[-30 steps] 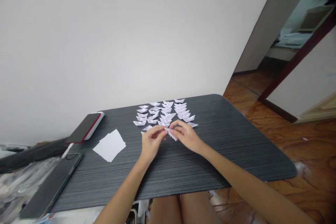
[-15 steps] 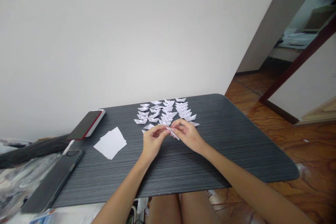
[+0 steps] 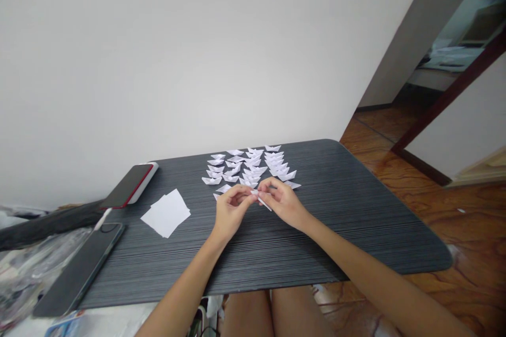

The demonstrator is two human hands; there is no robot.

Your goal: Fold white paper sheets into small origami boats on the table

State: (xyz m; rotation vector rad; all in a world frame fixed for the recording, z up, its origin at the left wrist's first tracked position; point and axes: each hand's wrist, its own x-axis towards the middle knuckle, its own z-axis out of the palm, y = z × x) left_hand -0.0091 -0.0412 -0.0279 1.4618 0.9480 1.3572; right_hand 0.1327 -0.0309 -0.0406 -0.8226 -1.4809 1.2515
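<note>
Between my hands is a small folded white paper (image 3: 264, 203), its edge slanting down to the right. My left hand (image 3: 234, 209) pinches its left end with thumb and fingers. On the other side my right hand (image 3: 283, 202) is closed on it too, thumb close to the left thumb. Fingers cover most of the paper, so its exact shape is hidden. Just beyond the hands, several folded white paper boats (image 3: 253, 171) stand in rough columns, the nearest ones partly behind my fingers. Loose white paper sheets (image 3: 168, 214) lie stacked to the left.
The dark table (image 3: 316, 253) has a rounded right end and meets the wall (image 3: 221, 52) at the back. At its left edge are a phone with a red edge (image 3: 128, 187) on a white object, and a dark phone-like device (image 3: 81, 271) with a white cable (image 3: 103, 219).
The hands stay almost in place, both still on the folded paper, which has shifted only slightly between the fingers. The view has tilted a little.
</note>
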